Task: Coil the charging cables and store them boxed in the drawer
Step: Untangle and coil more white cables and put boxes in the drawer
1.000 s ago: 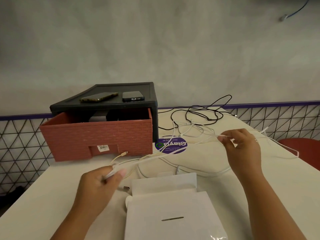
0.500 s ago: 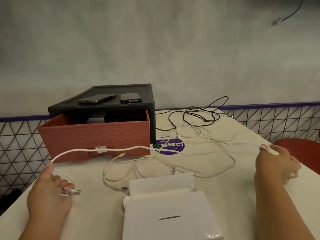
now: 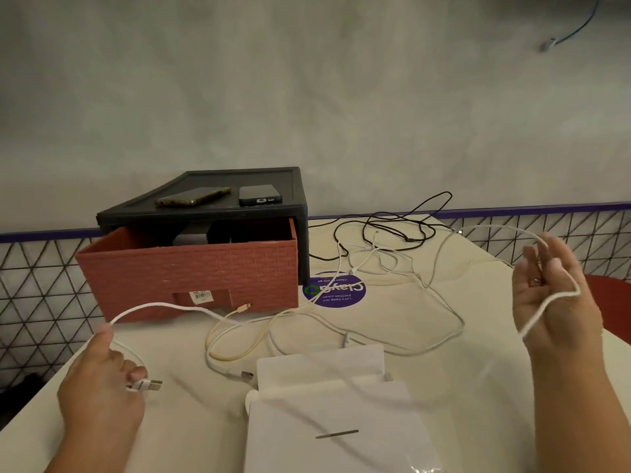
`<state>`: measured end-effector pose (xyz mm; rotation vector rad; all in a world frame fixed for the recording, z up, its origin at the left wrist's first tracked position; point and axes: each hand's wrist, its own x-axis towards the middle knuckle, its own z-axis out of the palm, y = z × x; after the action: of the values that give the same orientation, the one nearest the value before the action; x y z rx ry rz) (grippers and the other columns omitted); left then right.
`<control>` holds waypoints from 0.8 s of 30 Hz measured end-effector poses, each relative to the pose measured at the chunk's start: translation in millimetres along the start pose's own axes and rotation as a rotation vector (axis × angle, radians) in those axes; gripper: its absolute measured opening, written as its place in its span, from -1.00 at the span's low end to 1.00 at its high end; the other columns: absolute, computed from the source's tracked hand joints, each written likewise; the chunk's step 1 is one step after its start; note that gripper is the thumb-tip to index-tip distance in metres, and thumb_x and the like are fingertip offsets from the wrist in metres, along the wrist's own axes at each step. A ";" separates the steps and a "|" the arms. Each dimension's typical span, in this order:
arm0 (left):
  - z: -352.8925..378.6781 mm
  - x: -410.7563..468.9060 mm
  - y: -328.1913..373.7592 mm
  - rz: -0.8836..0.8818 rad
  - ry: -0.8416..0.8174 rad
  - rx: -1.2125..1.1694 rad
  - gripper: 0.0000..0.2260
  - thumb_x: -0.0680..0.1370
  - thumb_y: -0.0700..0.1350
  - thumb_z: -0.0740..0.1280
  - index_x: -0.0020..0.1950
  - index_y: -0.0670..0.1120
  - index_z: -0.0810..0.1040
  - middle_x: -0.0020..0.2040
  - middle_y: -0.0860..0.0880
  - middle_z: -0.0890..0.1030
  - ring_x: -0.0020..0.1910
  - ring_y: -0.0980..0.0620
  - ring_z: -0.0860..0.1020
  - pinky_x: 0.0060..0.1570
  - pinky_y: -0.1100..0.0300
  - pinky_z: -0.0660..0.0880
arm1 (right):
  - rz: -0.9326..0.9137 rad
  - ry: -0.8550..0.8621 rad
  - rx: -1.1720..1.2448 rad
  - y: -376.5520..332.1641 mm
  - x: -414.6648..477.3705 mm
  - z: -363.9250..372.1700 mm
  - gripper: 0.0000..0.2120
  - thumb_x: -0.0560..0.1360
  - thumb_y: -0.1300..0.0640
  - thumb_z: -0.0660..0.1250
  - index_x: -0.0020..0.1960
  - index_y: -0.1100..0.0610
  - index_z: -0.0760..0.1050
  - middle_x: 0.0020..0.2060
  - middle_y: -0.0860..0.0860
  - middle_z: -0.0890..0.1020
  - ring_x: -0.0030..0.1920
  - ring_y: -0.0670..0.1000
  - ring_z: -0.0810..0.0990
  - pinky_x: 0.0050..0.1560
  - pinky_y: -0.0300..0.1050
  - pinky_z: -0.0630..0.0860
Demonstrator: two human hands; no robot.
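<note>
Because the cable (image 3: pixel 160 304) is limp, your left hand (image 3: pixel 99 387) grips near its plug (image 3: pixel 151 386), your right hand (image 3: pixel 560 315) carrying it slack-fingered

We record, by clock position on the table:

- White cable (image 3: pixel 164 305), 9 o'clock: smooth matt sheath. Its plug (image 3: pixel 155 385) has a bright metal shell.
- Cream cable (image 3: pixel 232 339), centre: smooth, faint sheen.
- Black cable (image 3: pixel 375 227), 1 o'clock: thin, matt.
- Drawer (image 3: pixel 191 271), 10 o'clock: terracotta plastic, moulded brick relief, matt.
- Housing (image 3: pixel 300 213): black plastic, dull sheen.
- Phones (image 3: pixel 193 197) (image 3: pixel 259 194) on top: glossy.
- Box (image 3: pixel 327 421), 6 o'clock: white card, smooth, matt.
- Sticker (image 3: pixel 334 291), 12 o'clock: purple, printed.
- Table (image 3: pixel 478 370): off-white, smooth.
- Wall (image 3: pixel 307 80): rough plaster.
</note>
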<state>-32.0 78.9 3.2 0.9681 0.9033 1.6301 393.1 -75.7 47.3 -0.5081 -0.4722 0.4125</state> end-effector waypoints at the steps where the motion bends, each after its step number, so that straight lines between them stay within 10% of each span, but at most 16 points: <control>1: 3.7 3.4 -4.2 -0.047 -0.015 -0.127 -0.76 0.46 -0.04 0.37 -0.37 -0.05 0.44 -0.62 0.11 0.29 -0.63 0.15 0.28 -0.35 0.11 0.08 | 0.033 -0.090 0.026 -1.9 -4.5 7.2 -0.79 0.40 0.20 0.27 -0.05 0.04 0.63 -0.03 -0.06 0.64 0.11 -0.09 0.57 0.13 -0.33 0.48; 4: 9.6 9.4 -8.4 -0.085 0.060 -0.080 -0.63 0.57 -0.23 0.19 -0.34 0.09 0.59 -0.64 0.09 0.15 -0.65 0.12 0.15 -0.44 0.27 0.00 | 0.100 -0.228 -0.021 -4.1 -13.1 18.0 -0.79 0.30 0.28 0.30 -0.27 0.03 0.66 -0.12 -0.04 0.69 0.05 -0.03 0.63 -0.02 -0.31 0.56; 6: 12.2 4.8 -7.8 -0.058 0.031 -0.046 -0.74 0.60 -0.22 0.16 0.18 -0.10 0.58 -0.62 0.05 0.15 -0.63 0.09 0.15 -0.58 0.38 0.13 | 0.163 -0.277 -0.094 -3.7 -16.5 21.6 -0.84 0.19 0.28 0.35 -0.31 0.08 0.64 -0.24 0.01 0.68 -0.08 -0.01 0.66 -0.08 -0.23 0.59; 10: 16.7 2.1 -6.7 -0.090 0.115 -0.053 -0.71 0.56 -0.02 0.27 -0.34 0.04 0.31 -0.67 0.10 0.21 -0.70 0.16 0.22 -0.57 0.33 0.18 | 0.334 -0.208 -0.541 13.8 -11.6 19.1 -0.65 0.46 0.38 0.05 -0.16 0.14 0.59 -0.25 0.08 0.64 -0.18 0.04 0.63 -0.12 -0.10 0.55; 16: 9.5 -2.5 -7.3 0.039 0.004 0.086 -0.69 0.54 0.08 0.24 -0.32 -0.01 0.27 -0.62 0.17 0.34 -0.61 0.24 0.31 -0.49 0.36 0.29 | 0.300 -0.252 -1.423 37.8 -5.5 2.2 -0.76 0.55 0.00 0.24 -0.18 0.11 0.55 -0.23 0.07 0.61 -0.15 0.13 0.61 -0.04 -0.04 0.45; 24: 8.5 -1.0 -11.8 0.096 -0.054 0.244 -0.69 0.62 0.04 0.16 -0.31 0.01 0.24 -0.61 0.20 0.40 -0.60 0.28 0.37 -0.54 0.49 0.30 | 0.083 -0.252 -1.672 39.7 -22.0 26.5 -0.28 0.44 -0.38 -0.06 -0.14 0.22 0.57 -0.22 0.10 0.65 -0.12 0.14 0.56 -0.12 -0.06 0.40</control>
<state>-19.7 81.5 -4.2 1.2337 1.0494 1.5906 351.2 -45.0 39.0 -2.1064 -1.0005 0.0623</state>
